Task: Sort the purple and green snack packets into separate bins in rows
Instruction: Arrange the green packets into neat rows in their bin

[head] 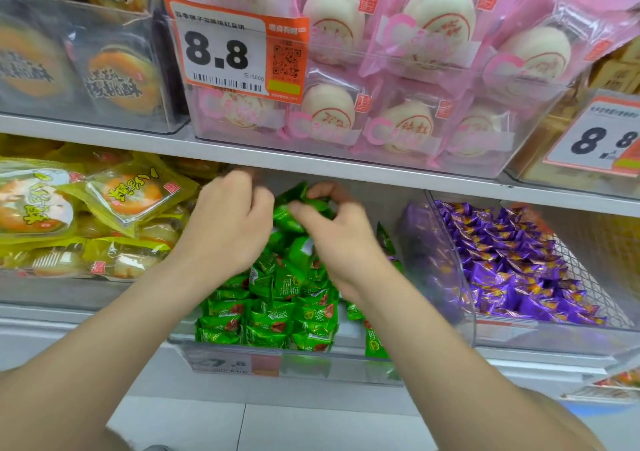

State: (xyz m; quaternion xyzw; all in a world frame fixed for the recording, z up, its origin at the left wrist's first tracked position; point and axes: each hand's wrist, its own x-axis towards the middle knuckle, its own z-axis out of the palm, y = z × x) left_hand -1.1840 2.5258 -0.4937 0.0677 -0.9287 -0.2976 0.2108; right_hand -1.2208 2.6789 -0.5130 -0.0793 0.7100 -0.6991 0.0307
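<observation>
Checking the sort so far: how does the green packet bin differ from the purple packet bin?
The green bin sits in the middle; the purple bin is to its right. The left hand and right hand, which pinches a green packet, are in the green bin; neither touches the purple bin. The green bin is neat only in front, heaped behind; the purple bin shows rows throughout. Both are clear plastic.
</observation>
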